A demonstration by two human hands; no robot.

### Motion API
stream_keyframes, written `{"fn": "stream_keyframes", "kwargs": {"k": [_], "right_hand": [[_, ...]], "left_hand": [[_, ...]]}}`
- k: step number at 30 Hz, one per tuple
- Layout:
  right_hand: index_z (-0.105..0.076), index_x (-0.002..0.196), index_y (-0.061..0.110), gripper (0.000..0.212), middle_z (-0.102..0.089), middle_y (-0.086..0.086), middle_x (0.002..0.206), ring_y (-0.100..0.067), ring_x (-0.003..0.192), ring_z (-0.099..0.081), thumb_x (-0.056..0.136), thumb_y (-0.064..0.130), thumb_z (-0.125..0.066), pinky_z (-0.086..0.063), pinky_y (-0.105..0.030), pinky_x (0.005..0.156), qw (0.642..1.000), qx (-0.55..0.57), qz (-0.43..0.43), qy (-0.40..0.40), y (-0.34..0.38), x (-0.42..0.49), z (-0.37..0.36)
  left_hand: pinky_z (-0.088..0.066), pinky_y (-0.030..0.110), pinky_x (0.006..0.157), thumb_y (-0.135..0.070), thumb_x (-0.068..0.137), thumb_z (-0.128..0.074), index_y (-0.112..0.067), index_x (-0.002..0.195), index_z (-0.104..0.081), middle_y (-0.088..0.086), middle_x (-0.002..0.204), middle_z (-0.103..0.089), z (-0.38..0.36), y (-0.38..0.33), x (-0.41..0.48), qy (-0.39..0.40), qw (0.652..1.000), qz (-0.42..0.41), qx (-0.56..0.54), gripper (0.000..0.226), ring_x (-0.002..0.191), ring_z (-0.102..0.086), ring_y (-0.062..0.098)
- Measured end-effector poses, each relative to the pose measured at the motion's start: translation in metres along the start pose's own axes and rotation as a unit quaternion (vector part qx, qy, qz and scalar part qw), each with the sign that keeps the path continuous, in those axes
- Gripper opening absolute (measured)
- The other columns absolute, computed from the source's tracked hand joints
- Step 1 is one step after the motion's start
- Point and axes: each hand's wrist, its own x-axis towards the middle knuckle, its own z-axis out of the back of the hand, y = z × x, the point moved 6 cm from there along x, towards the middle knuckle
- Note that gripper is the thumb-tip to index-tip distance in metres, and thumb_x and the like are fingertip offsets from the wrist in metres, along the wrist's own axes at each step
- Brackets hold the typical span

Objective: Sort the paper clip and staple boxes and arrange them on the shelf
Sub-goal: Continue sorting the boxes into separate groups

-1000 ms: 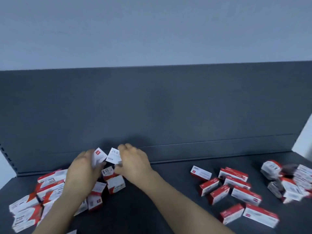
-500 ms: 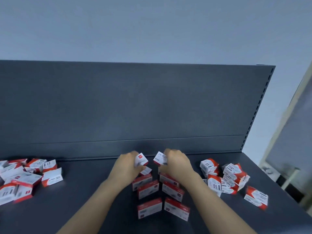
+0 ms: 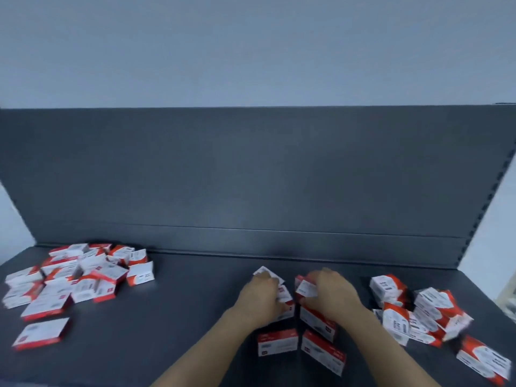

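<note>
Small red-and-white boxes lie on a dark grey shelf [image 3: 181,317]. My left hand [image 3: 258,298] is closed on a small white box [image 3: 268,272] and my right hand [image 3: 331,294] grips another small box [image 3: 305,287]. Both hands hover over a short double row of long boxes; the nearest two are the left one [image 3: 277,342] and the right one [image 3: 324,351]. The boxes further back in the rows are mostly hidden under my hands. The picture is blurred.
A loose heap of boxes [image 3: 72,277] covers the shelf's left part, with one flat box [image 3: 40,333] apart in front. Another heap [image 3: 416,311] sits at the right, by the shelf's right end. The dark back panel [image 3: 251,177] rises behind.
My hands carried two small boxes from the left heap rightward to the rows of long boxes. In the last half second they dropped slightly lower over the rows, and the view shifted left.
</note>
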Motion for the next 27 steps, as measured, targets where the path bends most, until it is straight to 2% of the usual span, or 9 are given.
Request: {"fn": "stream_keyframes", "kwargs": {"k": [1, 4, 7, 11, 13, 16, 21, 24, 27], "right_hand": [[-0.054, 0.119, 0.017, 0.047, -0.054, -0.003, 0.119, -0.021, 0.113, -0.052, 0.082, 0.045, -0.060, -0.045, -0.030, 0.087, 1.000, 0.008, 0.002, -0.017, 0.004, 0.001, 0.005], [-0.049, 0.127, 0.014, 0.053, -0.054, -0.004, 0.120, -0.020, 0.115, -0.051, 0.085, 0.046, -0.058, -0.048, -0.031, 0.087, 0.996, 0.042, 0.036, -0.074, 0.026, 0.007, 0.021], [-0.039, 0.138, 0.013, 0.061, -0.050, -0.006, 0.136, -0.021, 0.127, -0.045, 0.088, 0.045, -0.056, -0.044, -0.032, 0.097, 0.992, 0.059, 0.071, -0.088, 0.060, 0.014, 0.027], [-0.033, 0.142, 0.012, 0.064, -0.042, -0.005, 0.144, -0.021, 0.132, -0.040, 0.090, 0.044, -0.054, -0.041, -0.032, 0.101, 0.986, 0.067, 0.132, -0.076, 0.122, 0.020, 0.016], [-0.029, 0.143, 0.014, 0.064, -0.038, -0.003, 0.146, -0.019, 0.135, -0.035, 0.091, 0.045, -0.051, -0.037, -0.030, 0.104, 0.985, 0.055, 0.155, -0.058, 0.155, 0.021, 0.006], [-0.026, 0.144, 0.015, 0.065, -0.036, -0.003, 0.148, -0.019, 0.137, -0.033, 0.092, 0.045, -0.050, -0.035, -0.031, 0.106, 0.982, 0.050, 0.177, -0.032, 0.207, 0.027, -0.012], [-0.033, 0.139, 0.014, 0.059, -0.042, -0.003, 0.143, -0.020, 0.133, -0.038, 0.091, 0.043, -0.051, -0.038, -0.032, 0.104, 0.980, 0.058, 0.190, -0.009, 0.304, 0.042, -0.043], [-0.042, 0.131, 0.017, 0.049, -0.050, -0.003, 0.133, -0.020, 0.123, -0.046, 0.090, 0.041, -0.052, -0.043, -0.032, 0.094, 0.979, 0.068, 0.194, 0.005, 0.358, 0.054, -0.064], [-0.041, 0.133, 0.015, 0.050, -0.050, -0.005, 0.134, -0.022, 0.124, -0.046, 0.090, 0.040, -0.051, -0.042, -0.033, 0.096, 0.979, 0.072, 0.188, 0.019, 0.394, 0.066, -0.087]], "left_hand": [[-0.046, 0.037, 0.092, -0.028, 0.085, -0.055, -0.002, 0.109, -0.056, 0.016, 0.117, -0.055, 0.007, 0.000, -0.004, -0.015, 1.000, -0.004, -0.004, 0.035, 0.111, -0.052, 0.033], [-0.022, 0.036, 0.112, -0.036, 0.092, -0.049, -0.003, 0.131, -0.042, 0.013, 0.135, -0.047, 0.035, 0.009, -0.016, -0.088, 0.996, 0.001, 0.019, 0.051, 0.127, -0.040, 0.029], [-0.011, 0.037, 0.116, -0.034, 0.096, -0.041, -0.004, 0.136, -0.037, 0.012, 0.139, -0.045, 0.060, 0.032, -0.028, -0.147, 0.987, 0.024, 0.053, 0.050, 0.132, -0.036, 0.025], [-0.007, 0.034, 0.117, -0.035, 0.096, -0.042, -0.004, 0.141, -0.030, 0.011, 0.145, -0.039, 0.080, 0.086, -0.052, -0.167, 0.982, 0.073, 0.056, 0.056, 0.137, -0.031, 0.020], [-0.009, 0.033, 0.117, -0.036, 0.095, -0.043, -0.005, 0.142, -0.027, 0.012, 0.147, -0.037, 0.090, 0.117, -0.065, -0.170, 0.980, 0.096, 0.048, 0.059, 0.138, -0.030, 0.020], [-0.021, 0.031, 0.114, -0.038, 0.093, -0.048, -0.006, 0.143, -0.027, 0.012, 0.147, -0.037, 0.106, 0.165, -0.089, -0.162, 0.979, 0.123, 0.028, 0.062, 0.137, -0.032, 0.024], [-0.042, 0.033, 0.102, -0.043, 0.084, -0.061, -0.015, 0.131, -0.043, 0.005, 0.133, -0.052, 0.123, 0.258, -0.123, -0.111, 0.984, 0.136, -0.022, 0.058, 0.123, -0.048, 0.023], [-0.042, 0.031, 0.101, -0.049, 0.078, -0.066, -0.020, 0.133, -0.045, 0.000, 0.136, -0.051, 0.126, 0.311, -0.141, -0.064, 0.988, 0.135, -0.032, 0.066, 0.123, -0.048, 0.018], [-0.040, 0.023, 0.094, -0.049, 0.073, -0.070, -0.024, 0.129, -0.050, -0.002, 0.129, -0.055, 0.128, 0.344, -0.150, -0.036, 0.993, 0.109, -0.022, 0.065, 0.117, -0.050, 0.015]]}}
